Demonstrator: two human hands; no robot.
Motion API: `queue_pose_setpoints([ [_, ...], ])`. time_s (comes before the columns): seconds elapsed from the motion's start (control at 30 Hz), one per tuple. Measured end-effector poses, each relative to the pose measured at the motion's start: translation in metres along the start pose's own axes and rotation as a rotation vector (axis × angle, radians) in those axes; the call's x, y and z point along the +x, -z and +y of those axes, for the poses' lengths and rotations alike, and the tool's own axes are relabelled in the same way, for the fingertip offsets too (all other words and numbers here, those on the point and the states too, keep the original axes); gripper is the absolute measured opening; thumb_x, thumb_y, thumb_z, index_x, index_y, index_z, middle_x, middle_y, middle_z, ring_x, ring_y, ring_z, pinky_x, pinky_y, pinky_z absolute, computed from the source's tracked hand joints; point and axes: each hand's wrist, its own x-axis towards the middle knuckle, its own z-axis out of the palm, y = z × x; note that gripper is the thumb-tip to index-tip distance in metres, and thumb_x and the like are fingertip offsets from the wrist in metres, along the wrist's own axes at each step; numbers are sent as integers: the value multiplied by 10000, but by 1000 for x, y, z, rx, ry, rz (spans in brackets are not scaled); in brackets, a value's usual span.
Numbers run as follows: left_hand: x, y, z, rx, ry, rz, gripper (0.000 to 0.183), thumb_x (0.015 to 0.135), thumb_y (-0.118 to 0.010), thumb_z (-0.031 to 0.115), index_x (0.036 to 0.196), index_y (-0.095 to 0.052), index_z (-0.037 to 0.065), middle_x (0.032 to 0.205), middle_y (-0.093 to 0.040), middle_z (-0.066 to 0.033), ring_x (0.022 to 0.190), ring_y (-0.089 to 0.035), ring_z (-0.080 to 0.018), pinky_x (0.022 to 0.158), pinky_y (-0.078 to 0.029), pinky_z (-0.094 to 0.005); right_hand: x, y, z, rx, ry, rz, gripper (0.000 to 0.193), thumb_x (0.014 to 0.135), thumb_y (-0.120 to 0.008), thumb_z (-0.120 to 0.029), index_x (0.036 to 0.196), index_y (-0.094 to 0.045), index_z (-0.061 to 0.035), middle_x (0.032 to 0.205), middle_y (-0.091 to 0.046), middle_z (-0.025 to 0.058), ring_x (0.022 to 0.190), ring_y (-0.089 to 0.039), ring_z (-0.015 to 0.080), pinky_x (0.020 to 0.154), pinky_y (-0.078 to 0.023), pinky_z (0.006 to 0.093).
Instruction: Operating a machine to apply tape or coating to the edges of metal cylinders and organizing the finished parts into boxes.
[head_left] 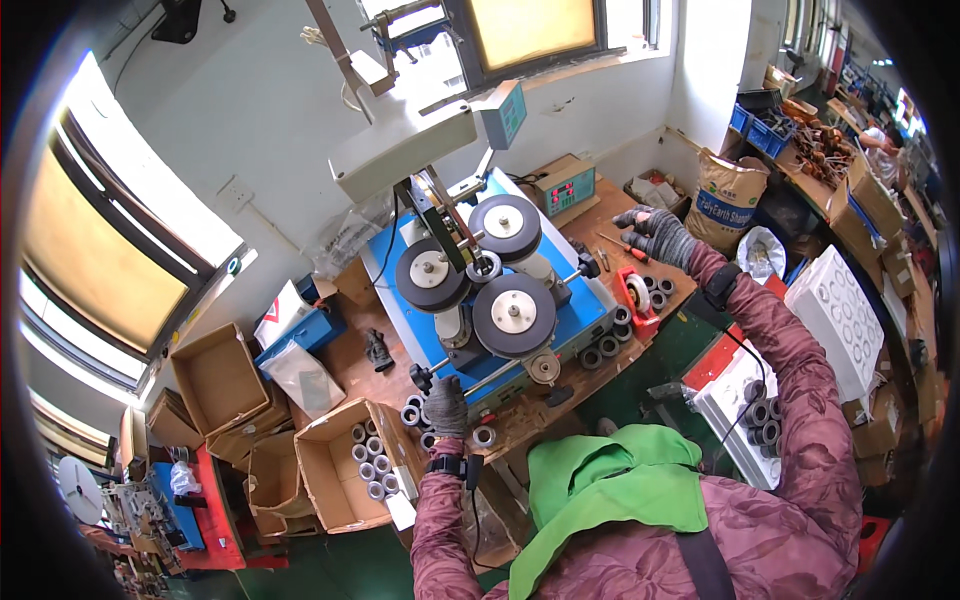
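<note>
My left hand [446, 408], in a grey glove, is at the front left of a blue-topped winding machine [388, 250], next to a black knob [420, 378] and several grey rings [410, 412]. Its fingertips are hidden, so I cannot tell what they hold. My right hand [662, 238], also gloved, reaches over the table's right side with fingers stretched apart and nothing visible in them. A red-handled screwdriver [636, 254] lies just below it. Three black rollers [514, 315] surround a ring [484, 266] seated in the machine's middle.
A cardboard box [330, 490] with several rings stands at the lower left. A red tape dispenser [638, 298] and more rings [600, 352] sit by the machine's right side. Behind are a control box [564, 188] and a paper sack [722, 205]. A white foam tray [725, 410] lies at the right.
</note>
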Motion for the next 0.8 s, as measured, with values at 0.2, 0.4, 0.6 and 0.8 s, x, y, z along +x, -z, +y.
queue_pose_setpoints([
  [0.2,-19,-1,-21,125,-18,-18,95,797,-566,204,804,-588,112,630,-548,-117,564,-545,-309,492,-422,-409,37,7,-52,3,229,-7,216,778,-605,-180,957,-589,-60,870,-598,122,794,-585,265,709,-477,342],
  [0.4,0,20,16,-55,80,-263,255,768,-600,199,959,-527,46,713,-576,-127,693,-562,-312,603,-440,-409,115,57,-148,585,191,217,232,834,-546,-238,950,-591,-43,839,-603,80,782,-566,148,697,-457,276],
  [0.6,14,55,26,-141,142,-145,381,773,-613,225,1077,-506,21,905,-590,-149,809,-578,-284,735,-450,-380,176,62,-197,637,208,327,215,772,-634,-224,921,-630,-69,903,-587,101,847,-567,212,796,-445,325],
  [0.8,27,89,44,-450,365,-115,304,833,-547,143,1099,-493,8,952,-604,-134,896,-586,-212,784,-453,-324,189,60,-192,897,318,149,242,760,-648,-142,986,-619,-59,1008,-534,77,970,-539,153,813,-459,269],
])
